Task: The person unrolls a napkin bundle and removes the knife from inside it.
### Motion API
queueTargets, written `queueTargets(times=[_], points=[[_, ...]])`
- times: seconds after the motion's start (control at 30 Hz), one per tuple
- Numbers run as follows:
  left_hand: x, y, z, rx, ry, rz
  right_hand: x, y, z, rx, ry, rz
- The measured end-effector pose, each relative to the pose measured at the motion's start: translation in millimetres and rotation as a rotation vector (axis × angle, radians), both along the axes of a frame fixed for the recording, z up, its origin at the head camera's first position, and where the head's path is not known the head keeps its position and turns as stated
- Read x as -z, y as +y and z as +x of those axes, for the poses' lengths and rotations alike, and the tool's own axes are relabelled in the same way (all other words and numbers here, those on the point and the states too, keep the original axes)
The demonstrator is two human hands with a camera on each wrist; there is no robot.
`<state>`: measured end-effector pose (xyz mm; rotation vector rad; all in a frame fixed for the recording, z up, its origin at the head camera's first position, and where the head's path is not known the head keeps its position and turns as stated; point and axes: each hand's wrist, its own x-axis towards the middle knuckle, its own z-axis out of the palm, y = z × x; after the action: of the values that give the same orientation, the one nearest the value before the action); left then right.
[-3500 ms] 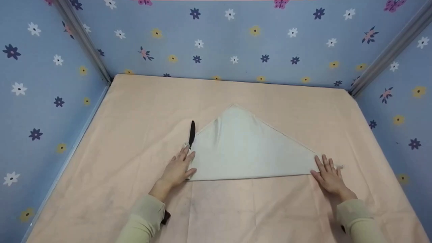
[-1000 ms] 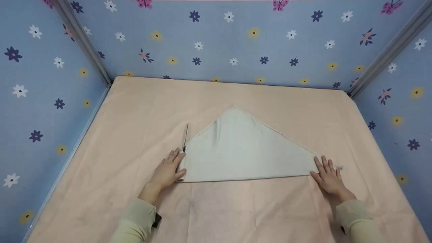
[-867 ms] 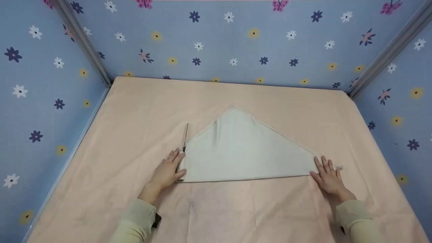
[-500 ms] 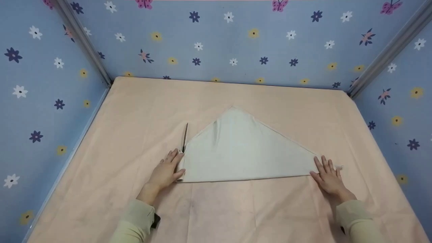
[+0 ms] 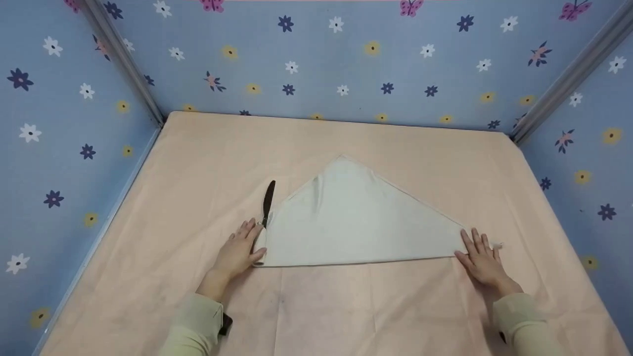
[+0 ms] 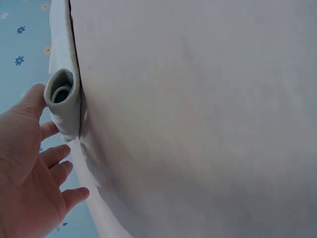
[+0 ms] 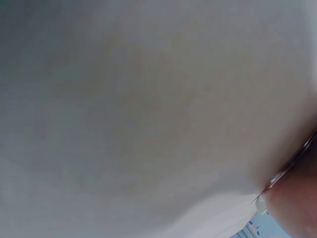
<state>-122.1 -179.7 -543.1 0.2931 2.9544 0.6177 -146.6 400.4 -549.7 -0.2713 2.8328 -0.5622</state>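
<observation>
A pale grey-green cloth (image 5: 361,217) lies folded to a peak at its far side, with its left end rolled up. From the far end of that roll (image 5: 260,244) sticks a dark knife (image 5: 268,200), its broad side showing; the rest of it is wrapped. My left hand (image 5: 238,249) touches the roll with extended fingers. The left wrist view shows the thumb and forefinger of the left hand (image 6: 29,163) against the roll's open end (image 6: 63,96), something dark inside. Fingers spread, my right hand (image 5: 484,259) rests on the cloth's right corner.
A peach cover (image 5: 326,316) with slight creases spreads over the table. Blue flowered panels (image 5: 321,59) stand at the back and both sides, with grey metal posts (image 5: 123,59) at the corners. A frayed cloth tip (image 5: 497,245) pokes out beyond the right hand.
My left hand has shifted left with the roll, which has unrolled a little, and the flat cloth reaches farther left. The knife turned from broad side to edge and back. My right hand stayed put.
</observation>
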Motion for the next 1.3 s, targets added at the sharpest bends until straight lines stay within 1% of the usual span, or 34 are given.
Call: queueTargets(times=[0.2, 0.43, 0.73, 0.9, 1.07, 1.3], points=[[1.6, -2.0, 0.4, -0.015, -0.005, 0.005, 0.3, 0.0, -0.5, -0.001, -0.002, 0.001], [2.8, -4.3, 1.8, -0.015, -0.003, 0.011, 1.4, 0.2, -1.1, 0.0, 0.004, 0.008], [0.2, -2.1, 5.1, -0.023, -0.002, 0.011, 0.8, 0.3, -1.4, 0.0, 0.007, 0.012], [-0.9, 1.0, 6.7, -0.027, 0.001, 0.012, 0.0, 0.2, -0.9, 0.002, -0.014, 0.011], [-1.9, 4.1, 7.0, -0.017, 0.021, 0.022, -0.2, 0.0, -0.4, 0.002, -0.015, 0.018], [0.5, 7.6, 3.5, 0.013, 0.059, 0.013, -1.0, -0.6, -0.5, 0.001, -0.004, 0.02]])
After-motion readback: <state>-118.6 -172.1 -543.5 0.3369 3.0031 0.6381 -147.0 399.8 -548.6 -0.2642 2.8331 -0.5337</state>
